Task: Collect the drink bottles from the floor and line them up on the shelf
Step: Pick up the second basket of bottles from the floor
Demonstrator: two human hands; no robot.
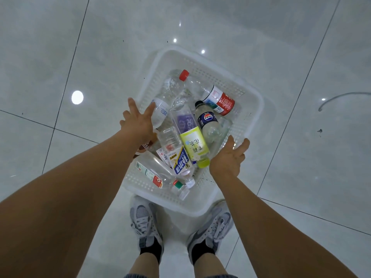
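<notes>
1. Bottles (193, 143) are lying heaped in a white basket (210, 75) that is sitting on the tiled floor (60, 63). By the look of it the gathering is largely done, the lining up is not yet begun, and the shelf is not showing anywhere in view.
2. Left of the basket, bare floor is stretching away, offering free room for a step or a turn to that side.
3. The left hand (138, 121) is reaching over the basket's left rim with fingers spread wide, holding nothing. Whether a fingertip is touching the clear bottle (160, 109) beneath it, I cannot tell.
4. In the middle, the bottles are crossing one another on their sides, none standing upright. The shoes (143, 217) are standing just beside the near edge, leaving little room there.
5. The right hand (228, 159) is hovering at the near right rim, fingers wide apart, holding nothing. Both hands seem to be framing the basket for a lift.
6. Far right, a dark cable (339, 96) is curling across the floor, well apart from the basket, and is probably worth stepping around.
</notes>
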